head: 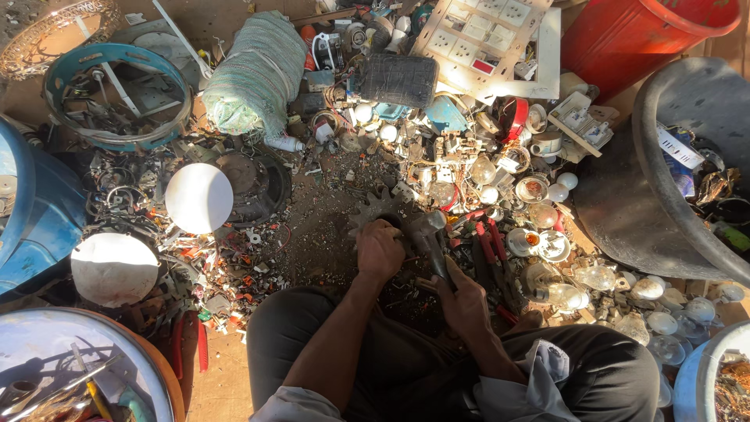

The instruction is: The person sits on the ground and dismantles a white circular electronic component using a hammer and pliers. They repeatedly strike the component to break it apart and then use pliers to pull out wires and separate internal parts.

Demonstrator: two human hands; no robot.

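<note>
At the centre of the littered ground, just beyond our knees, we hold a hammer [431, 238] in our right hand [462, 301], fingers clenched around its handle. Its long axis runs from the near right, where we grip it, up to the far left, and its metal head points toward a toothed gear wheel [373, 209] lying flat on the dirt. Our left hand [380, 248] is closed down on something small at the gear's near edge; what it grasps we cannot tell. Just right of the hammer lie red-handled pliers [488, 248], and beyond them a spread of glass bulbs [595, 275] and metal bulb bases crowds the ground on the right. To the left sit two white dome covers [198, 197], with a dark round disc [254, 184] between them and the gear. Farther off are a bundle wrapped in green cloth [256, 72], a white switch panel [488, 39] and a red bucket [641, 35]. A large dark basin [664, 156] stands at the right.
</note>
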